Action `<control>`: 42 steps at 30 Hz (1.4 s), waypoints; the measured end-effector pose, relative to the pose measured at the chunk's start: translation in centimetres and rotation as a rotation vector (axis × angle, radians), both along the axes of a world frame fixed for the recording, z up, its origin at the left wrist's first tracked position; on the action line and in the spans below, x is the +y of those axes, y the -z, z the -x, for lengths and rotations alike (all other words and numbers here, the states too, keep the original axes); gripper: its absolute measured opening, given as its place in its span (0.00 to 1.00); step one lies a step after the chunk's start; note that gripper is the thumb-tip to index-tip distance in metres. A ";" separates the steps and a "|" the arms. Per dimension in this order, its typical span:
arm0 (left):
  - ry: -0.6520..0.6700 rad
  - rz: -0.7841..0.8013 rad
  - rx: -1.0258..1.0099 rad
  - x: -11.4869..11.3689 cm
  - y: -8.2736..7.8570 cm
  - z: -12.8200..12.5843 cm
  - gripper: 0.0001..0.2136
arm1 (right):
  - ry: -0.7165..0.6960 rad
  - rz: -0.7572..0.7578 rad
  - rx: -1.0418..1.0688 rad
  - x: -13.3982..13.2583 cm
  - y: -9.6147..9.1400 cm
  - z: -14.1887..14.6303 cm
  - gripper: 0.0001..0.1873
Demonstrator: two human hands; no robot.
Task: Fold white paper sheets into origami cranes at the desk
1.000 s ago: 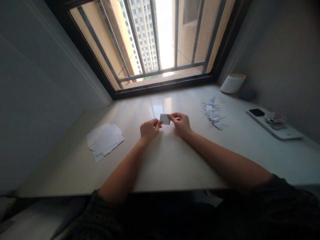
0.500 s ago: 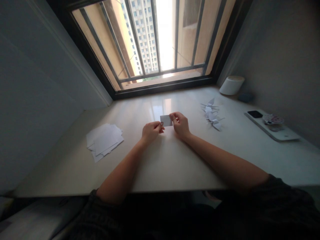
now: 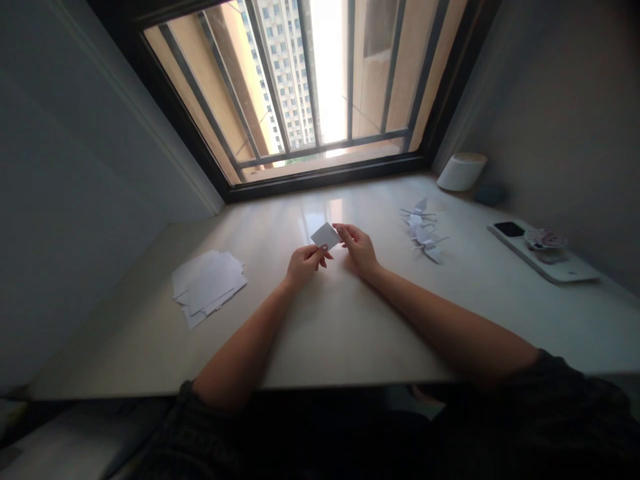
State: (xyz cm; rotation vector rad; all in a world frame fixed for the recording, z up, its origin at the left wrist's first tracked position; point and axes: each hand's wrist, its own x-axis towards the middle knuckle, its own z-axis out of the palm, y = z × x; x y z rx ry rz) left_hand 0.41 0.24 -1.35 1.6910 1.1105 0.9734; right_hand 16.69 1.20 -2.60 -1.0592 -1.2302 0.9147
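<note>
A small square of folded white paper (image 3: 325, 235) is held up over the middle of the white tabletop (image 3: 345, 333), turned so that one corner points away from me. My left hand (image 3: 304, 262) pinches its near corner between thumb and fingers. At the paper's right corner, the thumb and fingertips of my right hand (image 3: 359, 247) are closed on the edge. Several folded paper cranes (image 3: 423, 230) stand in a row to the right of my right hand. Off to the left of my left hand lies a loose stack of white paper sheets (image 3: 210, 283).
A phone (image 3: 545, 257) with a round grip on its back lies at the right. Behind it, by the wall, are a white cup-like object (image 3: 461, 171) and a small dark item (image 3: 490, 194). A barred window (image 3: 325, 175) borders the far edge.
The folded paper has turned from lying square between my hands to a diamond-like angle. My left hand has shifted slightly right, gripping the near corner.
</note>
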 end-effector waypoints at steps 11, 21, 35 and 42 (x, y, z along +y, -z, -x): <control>-0.123 0.044 -0.189 0.4 0.5 -0.1 0.22 | -0.125 0.052 -0.043 -0.6 -0.6 0.1 0.20; -0.047 0.037 -0.165 0.4 0.5 -0.1 0.22 | -0.124 0.100 0.037 -0.3 0.1 0.4 0.18; -0.090 0.023 -0.113 0.3 0.4 0.1 0.22 | 0.103 0.184 0.272 1.3 -0.1 -1.2 0.17; -0.054 -0.042 -0.036 0.0 0.2 -0.1 0.20 | -0.077 0.077 0.002 0.4 0.1 -0.4 0.20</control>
